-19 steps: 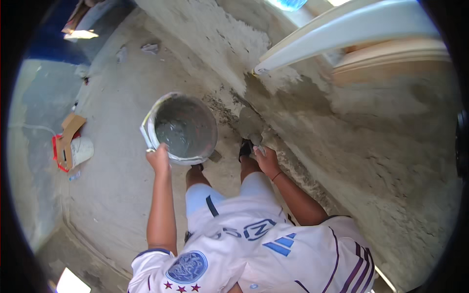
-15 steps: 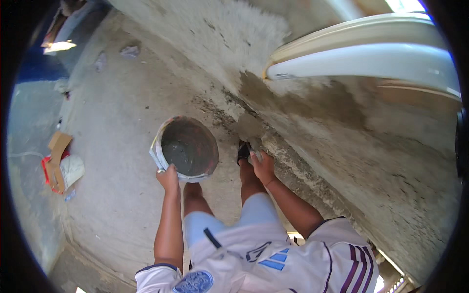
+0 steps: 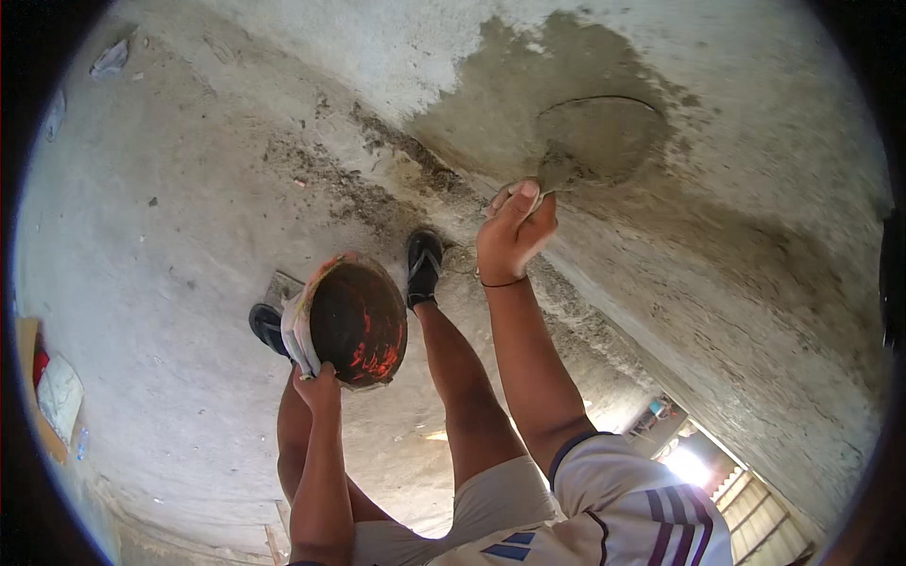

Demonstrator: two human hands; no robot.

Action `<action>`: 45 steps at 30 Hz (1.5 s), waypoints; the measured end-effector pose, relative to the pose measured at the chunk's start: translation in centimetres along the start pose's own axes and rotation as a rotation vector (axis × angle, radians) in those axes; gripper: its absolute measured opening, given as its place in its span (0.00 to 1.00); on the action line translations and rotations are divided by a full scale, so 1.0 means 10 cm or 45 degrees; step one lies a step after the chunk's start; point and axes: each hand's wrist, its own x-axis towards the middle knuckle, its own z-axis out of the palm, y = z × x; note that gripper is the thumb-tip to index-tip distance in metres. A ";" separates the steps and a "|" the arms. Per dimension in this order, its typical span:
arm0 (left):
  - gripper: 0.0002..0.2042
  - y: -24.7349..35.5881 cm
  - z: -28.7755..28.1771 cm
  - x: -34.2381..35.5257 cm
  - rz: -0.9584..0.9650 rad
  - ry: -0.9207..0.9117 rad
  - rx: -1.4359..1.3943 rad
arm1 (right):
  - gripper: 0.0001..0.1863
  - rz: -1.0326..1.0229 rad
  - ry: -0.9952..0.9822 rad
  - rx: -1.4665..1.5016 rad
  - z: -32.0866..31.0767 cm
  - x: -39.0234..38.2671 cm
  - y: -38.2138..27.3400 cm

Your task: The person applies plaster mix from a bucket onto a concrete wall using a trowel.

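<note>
Now | left hand (image 3: 318, 385) gripping bucket (image 3: 351, 316), just ahead | right hand (image 3: 517, 231) gripping trowel (image 3: 562, 168), blade (image 3: 606, 140) beyond

Right here, the right hand (image 3: 517, 226) grips a rounded trowel (image 3: 609, 137) up by the wall (image 3: 755, 104), right on a dark, damp patch (image 3: 514, 71)! Down below, the left hand (image 3: 319, 385) clutches the bucket (image 3: 342, 321) at its rim, mouth tilted (orange-red streaks (image 3: 379, 360) inside, I notice), near two sandalled feet (image 3: 426, 259) on the gritty floor (image 3: 189, 274).
</note>
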 end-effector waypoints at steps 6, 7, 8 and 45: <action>0.04 0.12 0.24 -0.02 0.200 -0.079 0.085 | 0.17 0.009 -0.077 -0.380 0.23 -0.23 0.56; 0.04 0.06 0.19 0.02 0.197 -0.070 0.089 | 0.16 0.094 -0.103 -0.447 0.37 -0.34 0.55; 0.04 0.02 0.20 0.05 0.287 -0.056 0.079 | 0.16 0.015 -0.138 -0.597 0.47 -0.45 0.74; 0.07 0.07 0.42 0.04 0.210 -0.085 -0.054 | 0.15 0.190 -0.567 -0.698 -1.09 0.26 -1.09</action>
